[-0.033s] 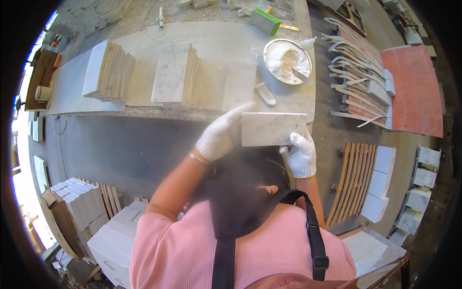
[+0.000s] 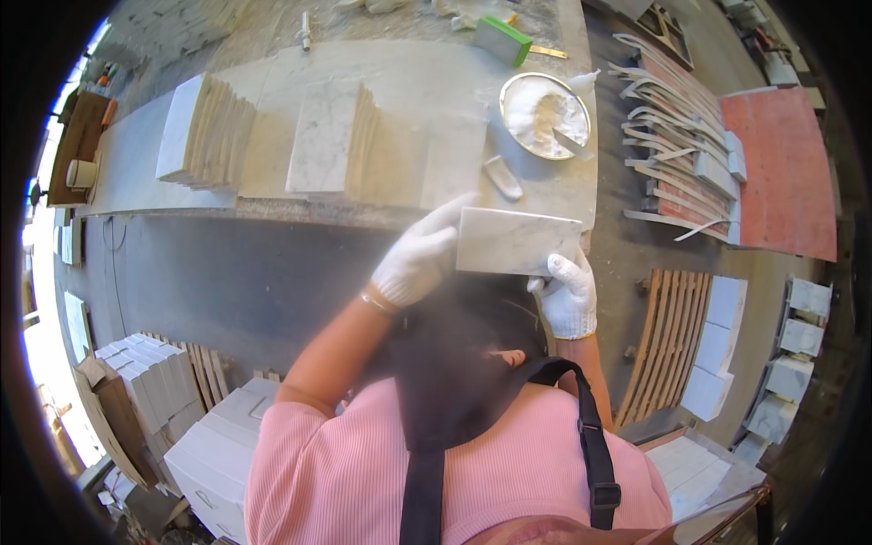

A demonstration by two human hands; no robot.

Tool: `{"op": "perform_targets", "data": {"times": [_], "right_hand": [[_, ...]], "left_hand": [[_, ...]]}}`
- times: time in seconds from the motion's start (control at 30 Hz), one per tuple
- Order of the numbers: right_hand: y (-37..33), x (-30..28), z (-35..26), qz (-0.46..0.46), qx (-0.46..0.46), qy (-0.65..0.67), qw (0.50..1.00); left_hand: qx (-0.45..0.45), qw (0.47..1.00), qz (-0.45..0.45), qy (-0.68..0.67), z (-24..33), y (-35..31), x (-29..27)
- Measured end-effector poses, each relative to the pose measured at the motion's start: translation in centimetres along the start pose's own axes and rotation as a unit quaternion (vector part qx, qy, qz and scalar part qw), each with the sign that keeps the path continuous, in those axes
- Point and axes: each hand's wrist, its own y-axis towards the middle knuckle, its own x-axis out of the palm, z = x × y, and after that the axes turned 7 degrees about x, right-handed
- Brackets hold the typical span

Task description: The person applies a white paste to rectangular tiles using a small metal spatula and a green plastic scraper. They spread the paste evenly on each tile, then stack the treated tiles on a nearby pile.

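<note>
A rectangular white marble tile (image 2: 513, 238) with faint grey veins is held level in front of my body, just off the near edge of the workbench. My right hand (image 2: 569, 295), in a white knit glove, grips its right end, thumb over the upper face and fingers beneath. At the left end, my left hand (image 2: 413, 263), gloved too, holds the edge with the index finger stretched along it. Beyond the tile lies a small whitish block (image 2: 502, 178). A round tub of white paste (image 2: 543, 109) stands behind, with a flat scraper blade (image 2: 572, 143) in it.
On the workbench (image 2: 436, 136) stand two rows of upright tiles (image 2: 195, 132), (image 2: 331, 136). A green box-like block (image 2: 502, 41) sits at the back. White strips (image 2: 672, 136) lie on a rack at right, near a wooden pallet (image 2: 668, 345). Stacked white boxes (image 2: 227, 454) stand at lower left.
The tile has tipped a little, its left end now slightly higher. Both hands keep their hold and have barely moved.
</note>
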Motion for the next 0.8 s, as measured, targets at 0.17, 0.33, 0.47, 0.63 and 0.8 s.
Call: {"op": "perform_targets", "data": {"times": [0.17,0.33,0.47,0.63,0.8], "right_hand": [[-1.0,-0.5,0.5,-0.01,0.052,-0.103,0.993],[-1.8,-0.2,-0.1,-0.057,0.053,-0.148,0.986],[-2.8,0.2,-0.2,0.0,0.04,-0.167,0.985],[-2.8,0.0,-0.1,0.012,0.039,-0.165,0.986],[-2.0,0.6,0.2,-0.014,0.032,-0.152,0.988]], "left_hand": [[0.035,0.995,0.081,0.036,-0.5,-0.6,-0.3],[0.028,0.996,0.082,0.032,0.4,0.2,-0.4],[0.02,0.994,0.1,0.034,0.5,0.4,-0.4],[0.031,0.994,0.103,0.035,-0.1,0.5,-1.0],[0.046,0.995,0.087,0.002,-0.5,0.4,-1.3]]}}
